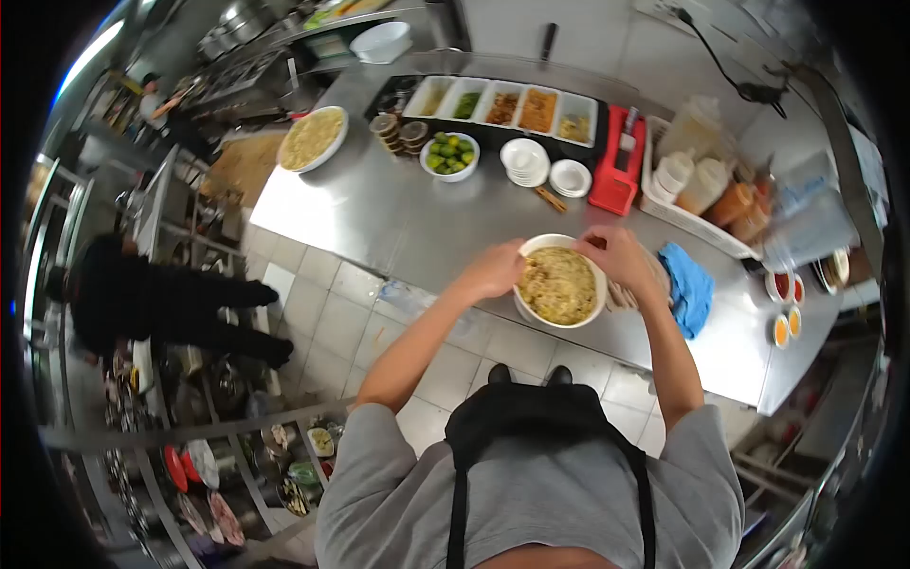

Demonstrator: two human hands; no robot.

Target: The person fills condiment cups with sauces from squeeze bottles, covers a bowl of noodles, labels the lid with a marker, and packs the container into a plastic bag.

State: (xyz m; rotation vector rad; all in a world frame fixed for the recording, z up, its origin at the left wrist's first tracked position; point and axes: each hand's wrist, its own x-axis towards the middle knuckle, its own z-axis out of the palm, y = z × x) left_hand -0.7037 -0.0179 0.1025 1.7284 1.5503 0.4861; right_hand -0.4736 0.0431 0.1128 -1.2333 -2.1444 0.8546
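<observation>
A white bowl (605, 302) full of yellowish food (559, 284) with darker bits stands near the front edge of the steel counter, close to my body. My left hand (495, 271) is closed at the bowl's left rim, its fingertips over the edge. At the upper right rim, my right hand (618, 256) has its fingers bent together in a pinch. A small reddish-brown patch shows by its fingertips, too small to name. A beige cloth (621, 297) and a blue cloth (686, 289) lie to the right of the bowl.
White trays of toppings (537, 109) line the back, with a bowl of limes (449, 156), small white dishes (524, 162) and a red dispenser (616, 185) before them. A bottle crate (697, 220) stands right. Another person (114, 294) stands left.
</observation>
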